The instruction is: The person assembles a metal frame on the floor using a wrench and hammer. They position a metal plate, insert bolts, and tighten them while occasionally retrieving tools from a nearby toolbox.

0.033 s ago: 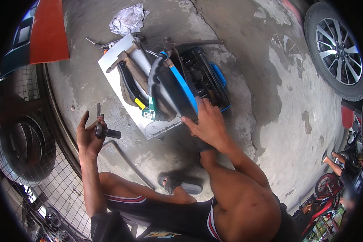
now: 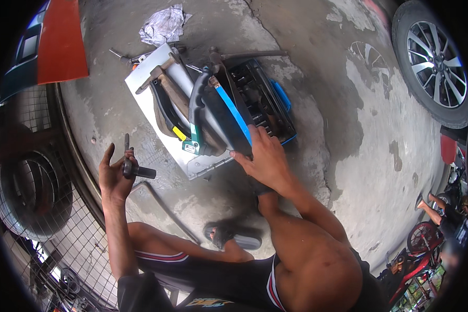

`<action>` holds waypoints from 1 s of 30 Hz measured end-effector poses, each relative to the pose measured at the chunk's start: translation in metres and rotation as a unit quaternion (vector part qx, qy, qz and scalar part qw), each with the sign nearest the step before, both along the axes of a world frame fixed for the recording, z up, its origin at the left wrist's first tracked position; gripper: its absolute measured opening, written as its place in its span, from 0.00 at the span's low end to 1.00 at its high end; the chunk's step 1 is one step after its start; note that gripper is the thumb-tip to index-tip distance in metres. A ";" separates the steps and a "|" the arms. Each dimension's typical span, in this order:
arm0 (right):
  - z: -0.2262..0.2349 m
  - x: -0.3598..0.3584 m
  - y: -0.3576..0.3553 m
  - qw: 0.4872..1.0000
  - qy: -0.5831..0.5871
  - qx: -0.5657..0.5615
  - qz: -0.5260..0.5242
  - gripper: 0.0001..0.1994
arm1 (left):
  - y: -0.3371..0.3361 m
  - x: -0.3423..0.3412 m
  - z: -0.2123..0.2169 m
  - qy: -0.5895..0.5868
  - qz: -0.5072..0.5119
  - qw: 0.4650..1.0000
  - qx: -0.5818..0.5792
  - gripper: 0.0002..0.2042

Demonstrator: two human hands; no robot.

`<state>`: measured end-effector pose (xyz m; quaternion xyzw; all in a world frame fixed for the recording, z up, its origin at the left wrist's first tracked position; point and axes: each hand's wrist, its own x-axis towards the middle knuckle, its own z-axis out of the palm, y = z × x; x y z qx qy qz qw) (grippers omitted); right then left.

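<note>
At twelve o'clock, the right hand [image 2: 268, 160] grasps a hacksaw [image 2: 232, 109]; at nine, the left hand [image 2: 115, 178] holds a dark metal piece [image 2: 144, 172]. Handling the hacksaw seems the step; lifting calls for steady fingers.

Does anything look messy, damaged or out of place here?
Slightly: a crumpled cloth lies loose on the floor beyond the tools, and that floor looks cracked and patchy. Its dark patches could be damp or stains.
</note>
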<state>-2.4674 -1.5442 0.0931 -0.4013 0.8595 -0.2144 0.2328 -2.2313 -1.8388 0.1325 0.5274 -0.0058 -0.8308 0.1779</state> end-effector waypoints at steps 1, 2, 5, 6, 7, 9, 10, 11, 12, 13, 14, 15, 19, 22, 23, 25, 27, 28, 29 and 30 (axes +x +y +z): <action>-0.002 -0.001 0.001 1.000 -0.003 -0.004 -0.002 0.30 | -0.001 -0.002 -0.001 0.000 -0.001 1.000 0.004 0.26; -0.006 -0.004 0.002 1.000 -0.005 -0.007 -0.004 0.28 | -0.001 -0.003 -0.001 0.000 -0.005 1.000 0.005 0.26; -0.021 -0.013 0.005 0.998 -0.033 -0.032 -0.031 0.18 | 0.000 -0.006 0.000 0.000 -0.011 1.000 0.008 0.27; -0.022 -0.019 0.006 0.997 -0.053 -0.035 -0.035 0.17 | 0.000 -0.007 -0.001 0.002 -0.013 1.000 0.009 0.27; -0.022 -0.022 0.006 0.996 -0.071 -0.039 -0.038 0.16 | 0.000 -0.007 -0.001 0.005 -0.015 1.000 0.010 0.27; -0.016 -0.022 0.003 0.995 -0.095 -0.031 -0.024 0.17 | -0.002 -0.009 -0.004 -0.005 -0.019 1.000 0.004 0.27; -0.012 -0.020 0.000 0.994 -0.107 -0.022 -0.015 0.18 | -0.003 -0.011 -0.005 -0.008 -0.021 1.000 0.001 0.27; -0.010 -0.018 -0.003 0.993 -0.120 -0.014 -0.005 0.19 | -0.004 -0.014 -0.007 -0.004 -0.022 1.000 0.002 0.27; -0.012 -0.011 -0.003 0.993 -0.113 -0.024 0.010 0.21 | -0.004 -0.017 -0.008 -0.003 -0.025 1.000 0.004 0.27; -0.016 -0.004 -0.002 0.993 -0.107 -0.035 0.025 0.23 | -0.003 -0.020 -0.008 -0.003 -0.028 1.000 0.006 0.27; -0.019 -0.001 -0.001 0.993 -0.100 -0.045 0.040 0.25 | -0.003 -0.023 -0.007 0.001 -0.030 1.000 0.003 0.26; -0.017 -0.003 -0.001 0.990 -0.124 -0.040 0.044 0.27 | -0.002 -0.024 -0.006 0.005 -0.031 1.000 0.000 0.26; -0.022 -0.027 0.009 0.979 -0.182 -0.089 0.006 0.24 | 0.000 -0.026 -0.006 0.012 -0.035 0.999 -0.004 0.26; -0.036 -0.051 0.020 0.945 -0.246 -0.180 -0.121 0.17 | 0.000 -0.028 -0.003 -0.002 -0.034 0.999 0.000 0.27; -0.048 -0.062 0.026 0.927 -0.277 -0.181 -0.178 0.16 | 0.001 -0.030 -0.003 0.001 -0.034 0.999 0.002 0.27; -0.078 -0.086 0.041 0.922 -0.226 -0.192 -0.250 0.14 | 0.000 -0.033 -0.003 0.009 -0.037 0.999 0.007 0.27; -0.111 -0.104 0.044 0.954 -0.096 -0.168 -0.228 0.13 | 0.000 -0.028 -0.004 0.000 -0.030 1.000 0.005 0.27; -0.121 -0.113 0.049 0.968 -0.043 -0.139 -0.204 0.13 | 0.001 -0.031 -0.004 -0.003 -0.033 0.999 0.001 0.26; -0.131 -0.120 0.053 0.978 0.010 -0.108 -0.178 0.14 | 0.002 -0.032 -0.004 -0.003 -0.036 0.999 0.000 0.26; -0.133 -0.122 0.051 0.983 0.041 -0.084 -0.158 0.15 | 0.002 -0.032 -0.004 -0.004 -0.037 0.999 -0.001 0.26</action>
